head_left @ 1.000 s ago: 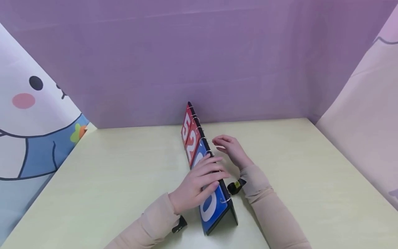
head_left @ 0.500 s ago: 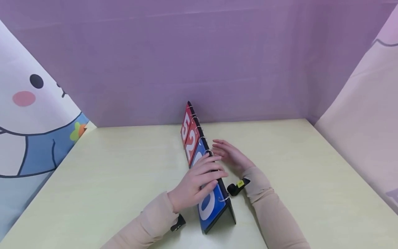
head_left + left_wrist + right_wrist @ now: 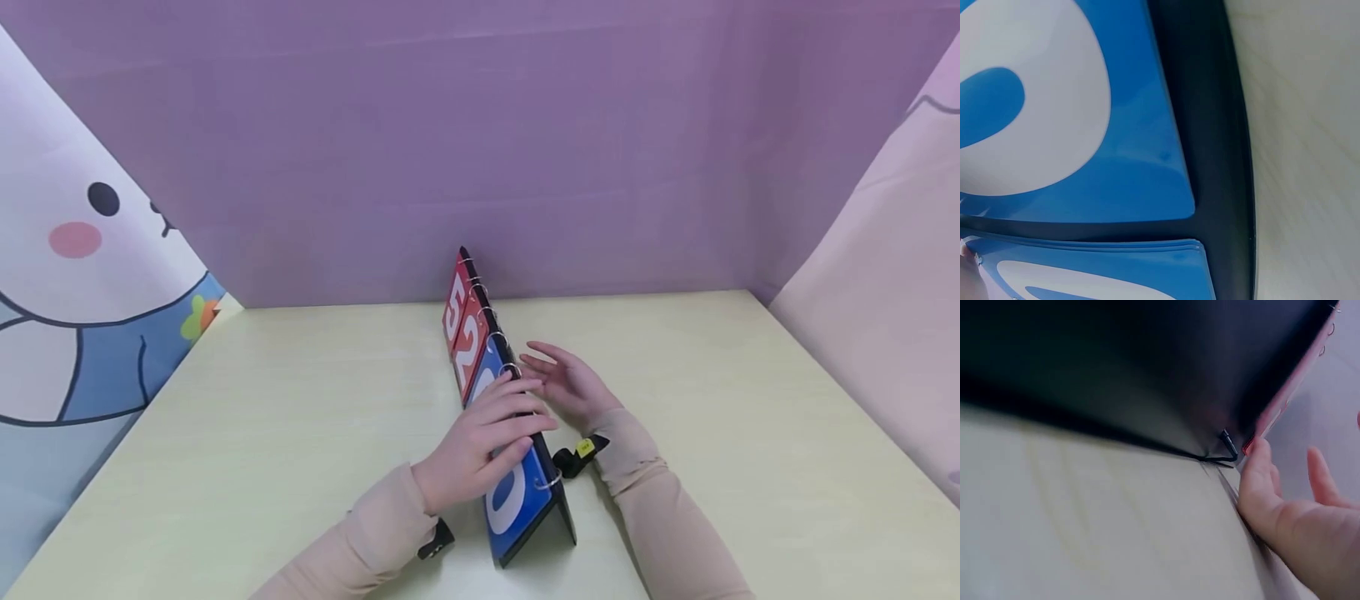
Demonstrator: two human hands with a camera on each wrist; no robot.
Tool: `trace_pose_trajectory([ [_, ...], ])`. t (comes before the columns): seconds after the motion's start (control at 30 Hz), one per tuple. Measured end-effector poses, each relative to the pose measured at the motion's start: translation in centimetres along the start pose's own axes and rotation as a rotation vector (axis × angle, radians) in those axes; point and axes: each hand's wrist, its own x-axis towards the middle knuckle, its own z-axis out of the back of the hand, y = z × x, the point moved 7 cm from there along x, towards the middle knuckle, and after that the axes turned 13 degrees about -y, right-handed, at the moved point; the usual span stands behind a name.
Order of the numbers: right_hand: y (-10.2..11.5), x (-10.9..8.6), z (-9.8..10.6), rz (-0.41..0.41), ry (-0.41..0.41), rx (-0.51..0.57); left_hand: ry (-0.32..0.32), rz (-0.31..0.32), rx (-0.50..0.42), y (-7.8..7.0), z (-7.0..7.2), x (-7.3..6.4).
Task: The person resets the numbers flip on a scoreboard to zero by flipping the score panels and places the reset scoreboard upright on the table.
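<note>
A flip scoreboard (image 3: 531, 492) stands tent-like on the table, its spine running away from me. Its left face shows red cards (image 3: 468, 337) reading 5 and 2, then blue cards with white numerals. My left hand (image 3: 480, 442) lies across the spine over the blue cards and hides part of them, fingers extended, thumb toward the near card. In the left wrist view, blue cards (image 3: 1141, 181) fill much of the frame. On the far side of the board, my right hand (image 3: 573, 387) has loosely spread fingers. The right wrist view shows its thumb (image 3: 1257, 478) right at the board's edge.
The pale yellow table (image 3: 337, 375) extends on both sides of the board. A purple backdrop (image 3: 480, 150) rises at the back, close to the board's far end. Printed cloth panels (image 3: 67, 333) flank the table. Metal rings (image 3: 551, 482) line the spine.
My right hand has lowered slightly and turned, its fingers spreading more beside the board. My left hand keeps its place on the spine. The whole view shifts slightly.
</note>
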Motion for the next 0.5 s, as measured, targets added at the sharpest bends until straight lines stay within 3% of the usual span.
trace_pose_trajectory([
  [0.27, 0.62, 0.22, 0.69, 0.022, -0.093, 0.152, 0.01, 0.026, -0.012, 0.07, 0.03, 0.14],
  [0.4, 0.81, 0.28, 0.7, 0.08, -0.052, 0.096, 0.006, 0.024, -0.016, 0.04, 0.02, 0.13],
  [0.5, 0.91, 0.43, 0.85, 0.133, -0.066, 0.033, 0.001, 0.021, -0.015, 0.03, 0.03, 0.12],
])
